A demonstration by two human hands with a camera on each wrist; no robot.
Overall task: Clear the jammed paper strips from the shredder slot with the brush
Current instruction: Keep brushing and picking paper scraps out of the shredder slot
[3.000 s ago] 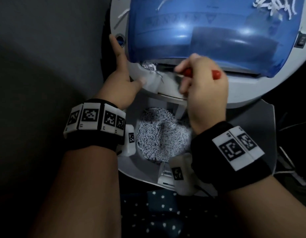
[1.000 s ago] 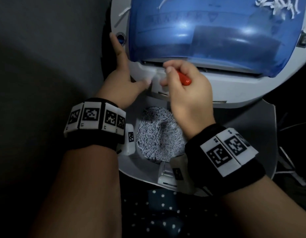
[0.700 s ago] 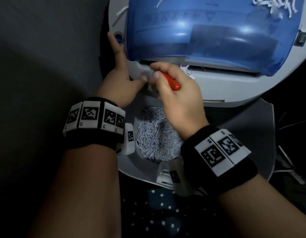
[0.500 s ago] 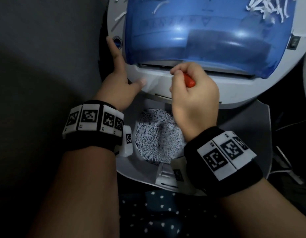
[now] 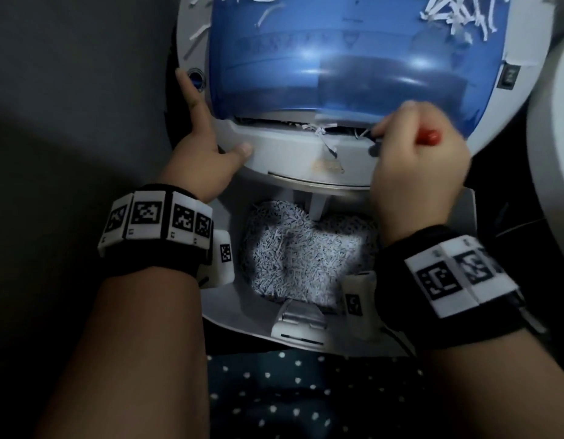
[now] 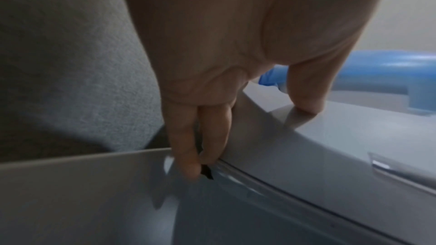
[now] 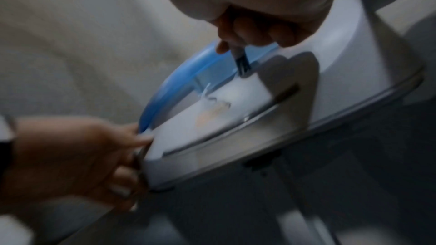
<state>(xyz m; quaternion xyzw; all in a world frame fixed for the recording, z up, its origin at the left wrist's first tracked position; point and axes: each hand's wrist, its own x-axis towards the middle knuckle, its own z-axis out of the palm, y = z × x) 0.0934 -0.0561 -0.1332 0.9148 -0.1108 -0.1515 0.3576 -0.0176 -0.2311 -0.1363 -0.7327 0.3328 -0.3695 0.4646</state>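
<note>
While the left hand braces the shredder, the right hand works a brush at its slot.
Right fingers curl tight round the red-handled brush, bristles at the slot's right end; paper strips hang from the slot's middle; left fingers lie spread against the shredder's left edge, holding nothing.

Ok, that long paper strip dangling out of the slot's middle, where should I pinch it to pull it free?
Pinch the paper strip near its top, just under the slot, coming from the front. Its lower end hangs loose over the grey front panel, so pulling there would likely tear it. The right hand holds the brush.
</note>
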